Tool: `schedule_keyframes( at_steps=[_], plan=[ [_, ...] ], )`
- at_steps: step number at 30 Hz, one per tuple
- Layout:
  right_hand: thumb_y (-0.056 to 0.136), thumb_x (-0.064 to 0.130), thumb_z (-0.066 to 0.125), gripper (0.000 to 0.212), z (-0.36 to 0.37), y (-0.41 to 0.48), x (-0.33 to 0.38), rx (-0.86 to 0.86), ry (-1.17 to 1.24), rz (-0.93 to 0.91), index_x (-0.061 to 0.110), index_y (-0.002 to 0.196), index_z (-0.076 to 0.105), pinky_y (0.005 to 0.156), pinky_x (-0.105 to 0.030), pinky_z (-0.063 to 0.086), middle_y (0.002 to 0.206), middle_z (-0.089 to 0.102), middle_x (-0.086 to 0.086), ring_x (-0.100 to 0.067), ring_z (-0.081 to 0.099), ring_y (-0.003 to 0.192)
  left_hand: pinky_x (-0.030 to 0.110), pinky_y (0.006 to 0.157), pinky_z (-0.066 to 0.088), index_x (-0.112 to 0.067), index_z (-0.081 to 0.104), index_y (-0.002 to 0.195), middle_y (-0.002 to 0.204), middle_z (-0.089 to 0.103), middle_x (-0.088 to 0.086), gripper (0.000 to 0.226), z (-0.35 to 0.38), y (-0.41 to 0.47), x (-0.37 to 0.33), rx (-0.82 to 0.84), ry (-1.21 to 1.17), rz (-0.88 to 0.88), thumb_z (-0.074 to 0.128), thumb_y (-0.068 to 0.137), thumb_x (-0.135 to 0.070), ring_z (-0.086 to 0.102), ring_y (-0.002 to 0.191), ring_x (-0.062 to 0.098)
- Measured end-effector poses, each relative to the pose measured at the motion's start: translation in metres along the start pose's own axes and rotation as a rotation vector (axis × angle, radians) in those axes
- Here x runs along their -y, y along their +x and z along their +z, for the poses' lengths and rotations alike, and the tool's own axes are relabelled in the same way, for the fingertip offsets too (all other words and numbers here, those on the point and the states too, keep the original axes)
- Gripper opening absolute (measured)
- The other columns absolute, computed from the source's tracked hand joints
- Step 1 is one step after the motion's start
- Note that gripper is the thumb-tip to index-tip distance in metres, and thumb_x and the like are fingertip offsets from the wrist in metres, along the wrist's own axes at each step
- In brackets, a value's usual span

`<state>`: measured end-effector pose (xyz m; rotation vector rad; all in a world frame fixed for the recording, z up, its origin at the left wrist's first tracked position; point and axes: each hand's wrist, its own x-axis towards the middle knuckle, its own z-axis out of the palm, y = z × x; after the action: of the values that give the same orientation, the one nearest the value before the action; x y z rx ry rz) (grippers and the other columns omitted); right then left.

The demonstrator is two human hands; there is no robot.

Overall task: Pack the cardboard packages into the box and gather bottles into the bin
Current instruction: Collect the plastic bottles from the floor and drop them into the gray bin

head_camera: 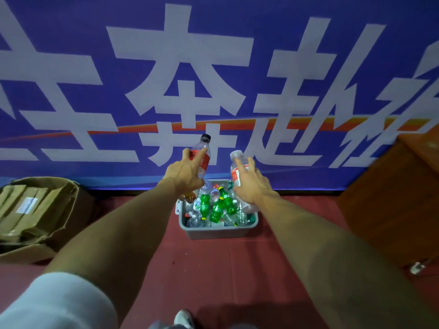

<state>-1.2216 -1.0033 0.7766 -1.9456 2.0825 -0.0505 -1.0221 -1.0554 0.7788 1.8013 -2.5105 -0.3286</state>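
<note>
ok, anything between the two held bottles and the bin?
Nothing visible: left hand holds the black-capped bottle, right hand the white-capped bottle, both over the open grey bin; only piled bottles lie below.

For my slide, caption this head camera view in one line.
Left hand holds a black-capped clear plastic bottle, right hand a white-capped one, over a grey plastic bin of bottles.

White left sleeve, bare forearms, pale shoe.
</note>
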Motion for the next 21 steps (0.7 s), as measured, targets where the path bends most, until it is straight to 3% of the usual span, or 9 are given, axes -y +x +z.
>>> schedule_keyframes(
  at_steps=[9,15,21],
  plan=[
    [0.090,0.022,0.072,0.091,0.052,0.136,-0.015,0.090,0.058,0.045,0.031,0.154,0.009,0.103,-0.053,0.044,0.163,0.002,-0.012,-0.041,0.035,0.138,0.047,0.085,0.053,-0.037,0.003,0.158,0.156,0.016,0.014,0.098,0.054,0.120,0.032,0.103,-0.045,-0.050,0.070,0.087,-0.037,0.064,0.099,0.042],
    [0.094,0.023,0.067,0.089,0.192,0.236,-0.049,0.139,0.034,0.002,0.029,0.157,0.005,0.107,-0.050,0.040,0.165,-0.004,-0.013,-0.041,0.034,0.141,0.049,0.083,0.054,-0.041,0.006,0.156,0.156,0.016,0.015,0.094,0.205,0.190,0.074,0.119,-0.095,-0.112,0.068,0.087,-0.031,0.065,0.096,0.044],
    [0.095,0.032,0.065,0.087,0.353,0.322,-0.076,0.061,-0.014,-0.048,0.027,0.156,0.004,0.099,-0.045,0.045,0.163,0.000,-0.016,-0.042,0.042,0.134,0.042,0.076,0.048,-0.046,0.004,0.156,0.153,0.025,0.016,0.089,0.381,0.246,0.135,0.084,-0.050,-0.151,0.060,0.089,-0.027,0.063,0.104,0.041]
  ],
)
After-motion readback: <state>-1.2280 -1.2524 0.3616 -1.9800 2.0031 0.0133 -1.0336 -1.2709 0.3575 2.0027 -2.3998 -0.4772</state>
